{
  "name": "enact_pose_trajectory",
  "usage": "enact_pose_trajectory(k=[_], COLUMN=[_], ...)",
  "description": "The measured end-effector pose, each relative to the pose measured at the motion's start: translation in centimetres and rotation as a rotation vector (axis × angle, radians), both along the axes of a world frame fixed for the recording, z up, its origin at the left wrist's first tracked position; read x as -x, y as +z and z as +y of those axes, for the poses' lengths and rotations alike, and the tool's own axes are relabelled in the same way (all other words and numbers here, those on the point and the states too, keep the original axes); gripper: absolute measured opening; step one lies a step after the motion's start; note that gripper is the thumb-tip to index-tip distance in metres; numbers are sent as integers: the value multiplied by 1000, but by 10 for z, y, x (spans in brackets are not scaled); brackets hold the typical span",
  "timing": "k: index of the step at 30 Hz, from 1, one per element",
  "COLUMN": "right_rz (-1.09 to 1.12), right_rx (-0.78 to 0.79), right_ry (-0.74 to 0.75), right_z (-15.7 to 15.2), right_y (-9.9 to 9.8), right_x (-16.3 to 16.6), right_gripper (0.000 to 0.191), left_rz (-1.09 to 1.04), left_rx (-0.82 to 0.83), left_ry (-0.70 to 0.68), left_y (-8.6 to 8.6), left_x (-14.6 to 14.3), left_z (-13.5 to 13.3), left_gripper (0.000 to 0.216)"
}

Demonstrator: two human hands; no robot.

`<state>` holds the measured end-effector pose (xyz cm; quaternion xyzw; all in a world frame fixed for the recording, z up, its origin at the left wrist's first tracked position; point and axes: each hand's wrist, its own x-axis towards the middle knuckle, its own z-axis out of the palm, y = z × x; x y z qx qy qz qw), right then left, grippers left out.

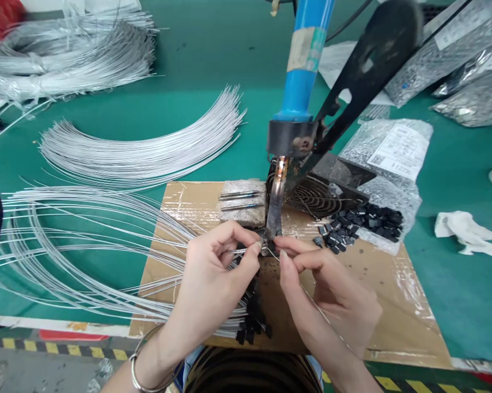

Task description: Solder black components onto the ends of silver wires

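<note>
My left hand [213, 284] is closed, thumb and forefinger pinching a thin wire [239, 251] just left of the soldering iron's tip. A small part at the wire's end is mostly hidden by the fingertips. My right hand [331, 297] pinches a thin strand of solder wire [325, 316], which trails back over the palm towards the wrist. Its front end points at the same spot under the tip. The blue-handled soldering iron [301, 82] is held tip down by a black bracket [364, 71]. Under my left hand lie wires with black connectors [254, 316] on their ends.
Brown cardboard [377, 305] covers the green bench. Loose black connectors [352, 224] lie right of a round black fan grille [319, 194]. A pad [243, 213] with metal rods sits behind my left hand. White wire bundles [143, 153] and plastic bags [397, 153] lie farther back.
</note>
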<state>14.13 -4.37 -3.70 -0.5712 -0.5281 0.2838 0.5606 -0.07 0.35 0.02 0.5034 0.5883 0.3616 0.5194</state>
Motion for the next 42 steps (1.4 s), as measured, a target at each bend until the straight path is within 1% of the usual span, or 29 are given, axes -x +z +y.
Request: enact_pose_trajectory(k=[4, 12, 19, 25, 34, 42], right_rz=[-1, 11, 2, -2, 4, 0], right_rx=[-1, 15, 32, 0, -2, -9], right_ry=[31, 36, 26, 12, -11, 6], right_z=[-1, -1, -1, 1, 1, 1], right_y=[-3, -4, -1, -1, 0, 0], right_x=[-2, -3, -2, -2, 0, 0], right_gripper=[17, 19, 19, 18, 17, 17], left_rz=[-5, -30, -42, -46, -34, -33], left_rx=[13, 27, 39, 45, 41, 27], left_ry=[-3, -2, 4, 11, 23, 15], left_y=[-1, 0, 0, 1, 3, 1], left_x=[0, -1, 0, 0, -1, 0], left_z=[1, 2, 3, 2, 5, 3], left_gripper=[9, 11, 11, 11, 10, 10])
